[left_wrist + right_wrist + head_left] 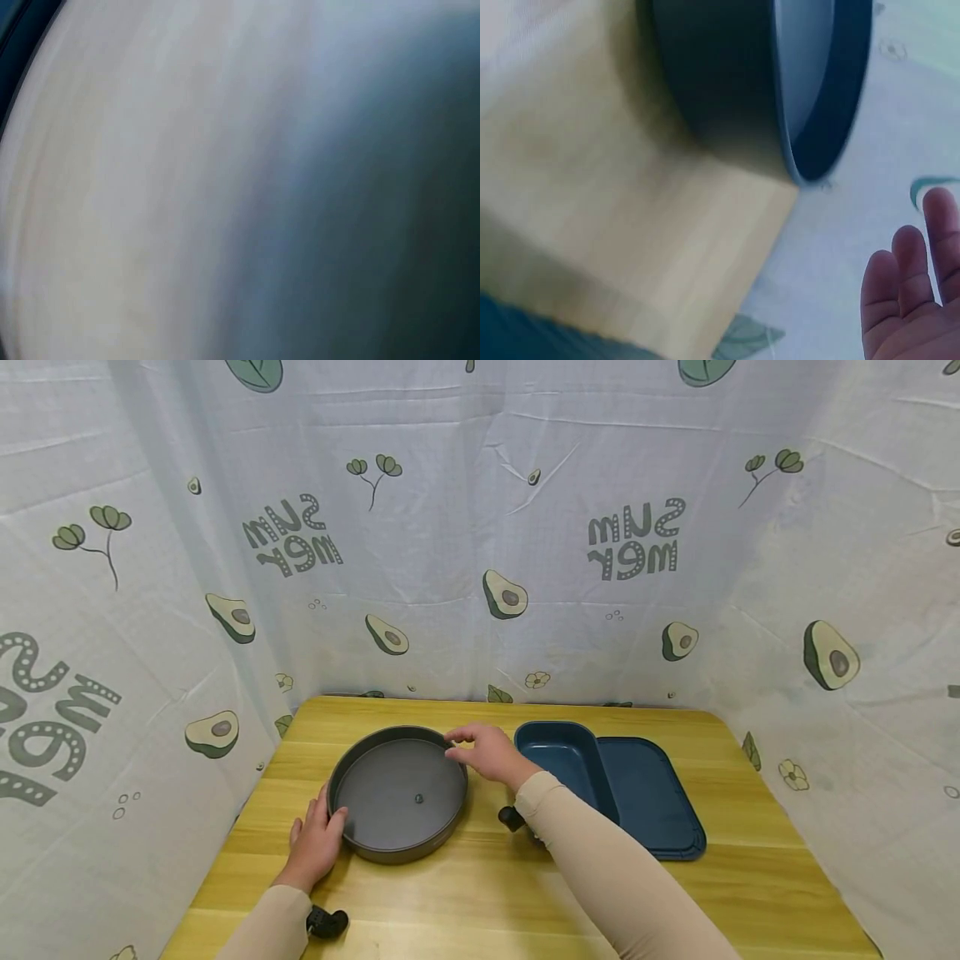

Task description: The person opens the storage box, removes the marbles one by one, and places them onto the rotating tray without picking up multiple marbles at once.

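Observation:
A round dark grey pan (397,793) with a raised wall sits on the table, a small dark spot or bump on its inner base. At its left side, my left hand (315,843) touches the wall and rim with spread fingers. My right hand (491,752) reaches over to the far right rim, fingers loosely extended. In the right wrist view, the fingers of that hand (911,300) are straight and apart from the pan (727,82). Whether any fingertip touches the rim is unclear. The left wrist view is too blurred to make out the hand.
Right of the pan lie a deep blue rectangular dish (562,747) and, beside it, a flat blue tray or lid (652,793), partly behind my right forearm. The wooden table (420,910) ends at a printed cloth curtain (450,527) at the back and sides.

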